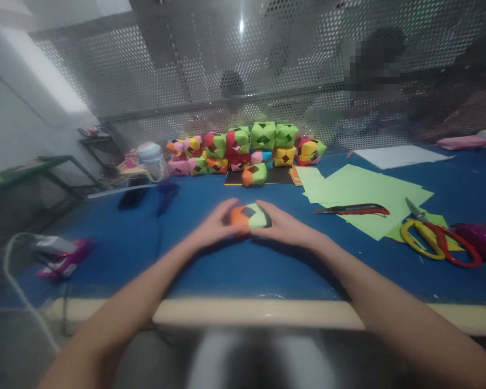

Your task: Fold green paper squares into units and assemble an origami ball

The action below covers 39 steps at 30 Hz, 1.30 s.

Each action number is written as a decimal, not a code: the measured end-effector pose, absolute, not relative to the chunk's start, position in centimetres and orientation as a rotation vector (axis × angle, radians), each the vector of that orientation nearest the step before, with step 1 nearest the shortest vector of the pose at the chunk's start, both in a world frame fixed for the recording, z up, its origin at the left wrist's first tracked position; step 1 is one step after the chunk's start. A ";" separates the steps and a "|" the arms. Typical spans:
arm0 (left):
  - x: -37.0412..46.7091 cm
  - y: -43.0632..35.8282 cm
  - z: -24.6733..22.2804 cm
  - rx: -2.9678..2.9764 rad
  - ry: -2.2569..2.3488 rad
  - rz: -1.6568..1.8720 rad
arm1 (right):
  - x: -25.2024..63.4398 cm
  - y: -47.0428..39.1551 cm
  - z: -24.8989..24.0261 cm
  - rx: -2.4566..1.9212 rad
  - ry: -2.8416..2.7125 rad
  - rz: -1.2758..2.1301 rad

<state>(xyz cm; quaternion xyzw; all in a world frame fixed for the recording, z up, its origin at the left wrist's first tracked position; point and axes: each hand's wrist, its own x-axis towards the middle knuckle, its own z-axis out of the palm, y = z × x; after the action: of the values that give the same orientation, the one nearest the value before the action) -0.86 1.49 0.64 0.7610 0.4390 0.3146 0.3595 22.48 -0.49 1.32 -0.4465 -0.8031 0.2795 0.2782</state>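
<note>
Forearms (372,275) cross tbl edge (259,312); 2 hands (285,227) part-curled, holding 1 paper cube (243,218); room on tbltop (247,273) btwn arms.

Blue table (210,275), green paper sheets (364,186), white sheet (400,156), stacked colourful paper cubes (238,141)

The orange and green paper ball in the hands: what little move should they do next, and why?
Maybe carry the paper ball gently forward: the left hand and right hand cup it from both sides, and a similar ball, also orange and green, sits ahead, in front of the stacked paper balls.
</note>
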 end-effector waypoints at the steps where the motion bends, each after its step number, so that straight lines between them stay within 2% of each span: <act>1: -0.9 1.6 0.6 1.957 1.113 0.814 | 22.7 -0.3 1.4 -1.199 -2.151 0.768; 7: -0.6 1.6 0.8 2.038 1.083 0.787 | 23.5 0.7 1.1 -1.130 -2.120 0.836; 19: -0.2 1.3 1.1 2.112 1.098 0.726 | 23.0 0.3 1.8 -1.190 -2.156 0.722; 27: -0.4 1.8 1.5 1.876 1.129 0.831 | 21.4 0.1 2.3 -1.063 -2.319 0.359; 31: -0.6 3.5 3.2 1.857 1.260 0.922 | 19.6 -0.1 2.0 -1.042 -2.459 0.229; 39: 2.8 11.1 7.1 2.333 1.369 0.763 | 19.8 -0.5 1.8 -1.091 -2.442 0.176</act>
<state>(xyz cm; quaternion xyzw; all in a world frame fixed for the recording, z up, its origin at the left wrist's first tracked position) 2.83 11.11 7.08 0.8187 0.4805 0.2678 0.1650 19.85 -0.48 1.82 -0.3962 -0.8870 0.0640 0.2285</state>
